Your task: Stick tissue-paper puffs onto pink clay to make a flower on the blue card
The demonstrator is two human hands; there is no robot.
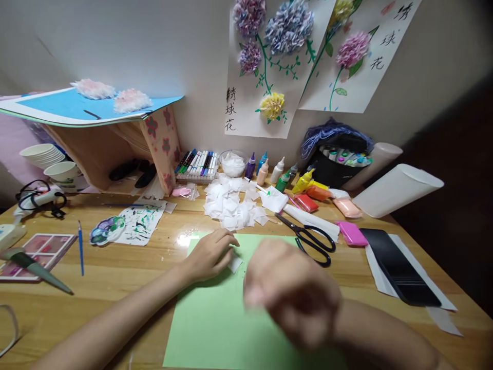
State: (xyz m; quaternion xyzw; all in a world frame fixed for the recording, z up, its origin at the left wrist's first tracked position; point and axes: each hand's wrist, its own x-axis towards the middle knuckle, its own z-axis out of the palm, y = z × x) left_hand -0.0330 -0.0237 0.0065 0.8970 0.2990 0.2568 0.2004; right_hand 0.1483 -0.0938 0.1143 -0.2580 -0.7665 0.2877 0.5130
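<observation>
The left hand reaches in from the lower left, fingers curled at a white paper piece over the green sheet mid-frame. The right hand, blurred, bends inward right of centre, fingers curled; I cannot tell whether either grip is clamped.

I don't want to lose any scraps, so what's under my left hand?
Beneath your left hand is the green sheet; a small white paper piece shows beside the fingers. Anything the hand itself covers can't be seen.
</observation>
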